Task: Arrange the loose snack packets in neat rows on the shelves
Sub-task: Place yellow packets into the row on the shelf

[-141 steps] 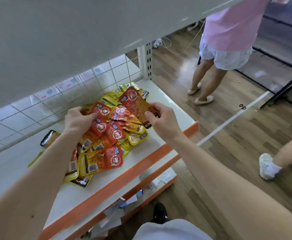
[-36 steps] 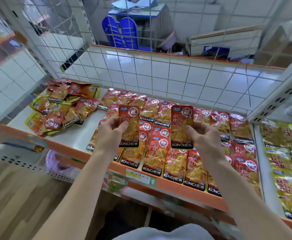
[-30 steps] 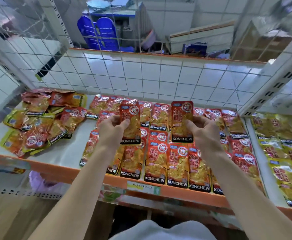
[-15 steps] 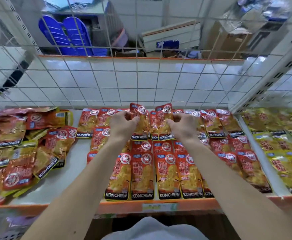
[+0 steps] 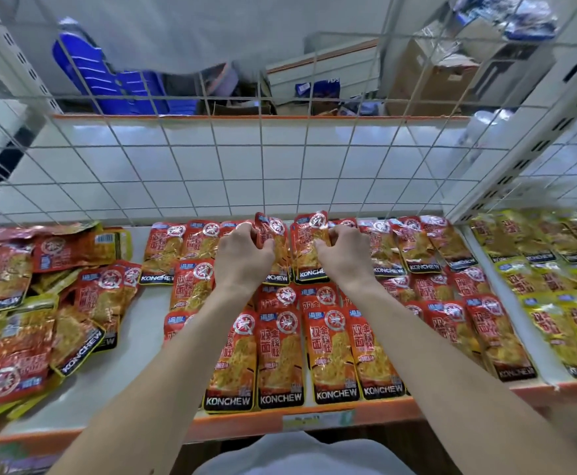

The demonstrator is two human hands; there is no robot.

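Red KONCHEW snack packets lie in rows (image 5: 280,358) across the middle of a white shelf (image 5: 136,344) with an orange front lip. At the back row, my left hand (image 5: 242,258) grips one red packet (image 5: 275,250) and my right hand (image 5: 342,260) grips another red packet (image 5: 309,248), side by side against the row. A loose heap of red and yellow packets (image 5: 37,303) lies at the left end of the shelf.
A white wire grid (image 5: 280,166) backs the shelf. Rows of yellow packets (image 5: 561,289) fill the neighbouring shelf bay on the right, past a slotted upright (image 5: 533,132). Behind the grid stand blue chairs (image 5: 109,80) and cardboard boxes (image 5: 431,73).
Earlier I picked packets from a pile on a lower shelf. Since a second ago both hands have carried their packets from above the front rows down to the back row.
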